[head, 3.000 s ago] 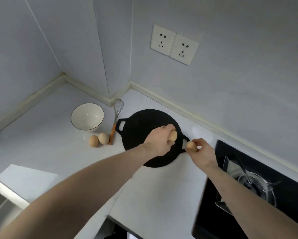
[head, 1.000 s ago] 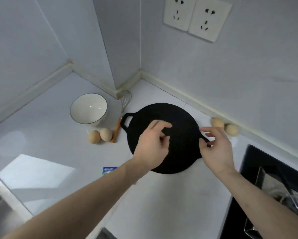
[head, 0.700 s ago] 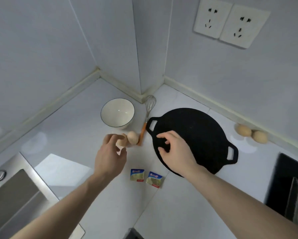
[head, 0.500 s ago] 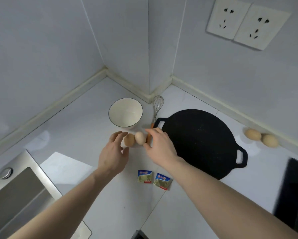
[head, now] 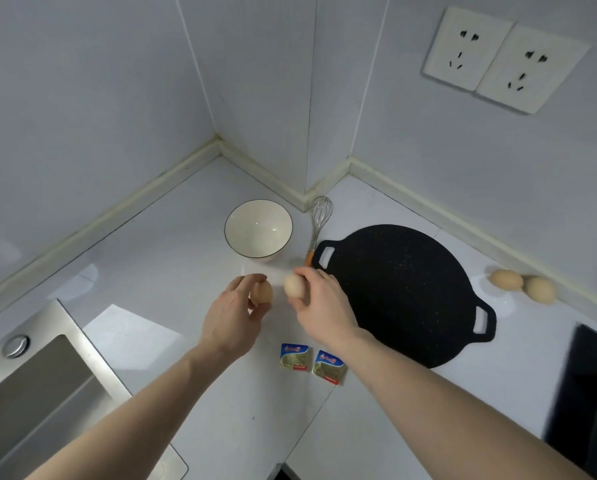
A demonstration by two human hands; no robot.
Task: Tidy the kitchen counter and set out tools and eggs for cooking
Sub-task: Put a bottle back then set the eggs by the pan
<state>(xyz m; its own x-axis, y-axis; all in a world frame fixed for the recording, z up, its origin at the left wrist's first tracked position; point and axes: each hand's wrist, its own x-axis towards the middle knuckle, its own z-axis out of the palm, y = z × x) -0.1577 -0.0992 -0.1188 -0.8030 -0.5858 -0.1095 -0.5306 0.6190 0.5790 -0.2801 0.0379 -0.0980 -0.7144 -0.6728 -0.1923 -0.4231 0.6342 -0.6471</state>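
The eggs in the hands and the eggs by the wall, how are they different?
The darker egg and paler egg are each held by a hand, left hand and right hand. The two wall eggs lie untouched beside the black pan. All four are brownish, whole.

Home kitchen, steel sink (head: 44, 386), white counter (head: 158, 271), hob (head: 594, 393), wall sockets (head: 501, 58)
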